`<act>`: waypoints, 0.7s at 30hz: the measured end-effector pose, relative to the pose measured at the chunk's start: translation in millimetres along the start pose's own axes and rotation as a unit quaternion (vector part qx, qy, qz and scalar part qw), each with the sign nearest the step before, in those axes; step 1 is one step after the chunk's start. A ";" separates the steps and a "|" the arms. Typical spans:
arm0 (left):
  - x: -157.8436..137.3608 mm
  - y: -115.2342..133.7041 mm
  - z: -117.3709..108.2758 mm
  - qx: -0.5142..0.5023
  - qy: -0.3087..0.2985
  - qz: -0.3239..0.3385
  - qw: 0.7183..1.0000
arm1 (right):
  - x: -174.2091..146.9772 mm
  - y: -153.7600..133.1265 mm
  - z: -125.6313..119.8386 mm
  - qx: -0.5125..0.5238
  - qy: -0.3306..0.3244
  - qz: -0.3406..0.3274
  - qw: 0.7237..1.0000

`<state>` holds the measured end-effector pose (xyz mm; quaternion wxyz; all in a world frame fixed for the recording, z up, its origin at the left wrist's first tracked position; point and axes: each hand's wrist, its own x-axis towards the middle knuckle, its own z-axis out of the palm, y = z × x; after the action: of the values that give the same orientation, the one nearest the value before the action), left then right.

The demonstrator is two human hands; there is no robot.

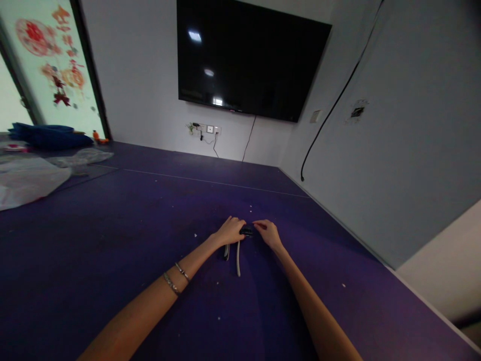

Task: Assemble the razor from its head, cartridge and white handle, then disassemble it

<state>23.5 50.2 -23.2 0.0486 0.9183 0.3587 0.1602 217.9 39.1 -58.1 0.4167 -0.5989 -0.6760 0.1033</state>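
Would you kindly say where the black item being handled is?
In the head view, the black item is below centre, between the left hand holding it and the right hand.

Dim interior light, brightest at the decorated glass door (pixel 45 57); white glare spots the television (pixel 251 55); wide-angle distortion stretches the edges, the upper right corner darkening.

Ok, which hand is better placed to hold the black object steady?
Probably the left hand: it grips the black object at one end, while the right hand is only beside the other end.
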 end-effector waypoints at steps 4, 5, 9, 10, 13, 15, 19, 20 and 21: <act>-0.5 1.9 -1.3 -0.004 0.002 0.005 1.000 | -4.2 10.7 -3.5 -0.044 0.037 -0.034 0.998; -0.4 2.4 -1.6 -0.004 0.001 0.005 1.000 | -5.3 12.9 -3.9 -0.062 0.041 -0.044 0.996; 0.4 5.9 -8.9 -0.012 0.011 0.000 1.000 | -8.1 16.9 -2.1 -0.115 0.051 -0.049 0.991; 0.5 7.1 -13.2 -0.014 0.022 -0.004 1.000 | -8.5 17.0 -0.9 -0.126 0.050 -0.044 0.990; -0.7 10.9 -33.0 -0.014 0.064 -0.036 0.997 | -9.3 16.4 3.1 -0.158 0.036 -0.026 0.986; -3.2 13.3 -49.8 -0.021 0.070 -0.067 0.995 | -9.9 15.7 4.8 -0.173 0.022 -0.017 0.984; -12.4 18.2 -78.8 -0.017 0.028 -0.152 0.988 | -10.9 13.4 5.0 -0.195 0.007 -0.011 0.981; -15.6 19.7 -83.0 -0.010 0.009 -0.169 0.986 | -11.1 12.7 4.8 -0.200 0.006 -0.010 0.980; -19.2 21.2 -85.5 0.000 -0.013 -0.184 0.983 | -11.3 11.9 4.6 -0.203 0.007 -0.009 0.979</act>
<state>-4.2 19.4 56.8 0.0818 0.8388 0.5206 0.1369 222.7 33.7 -73.6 0.2923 -0.6651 -0.6858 -0.0438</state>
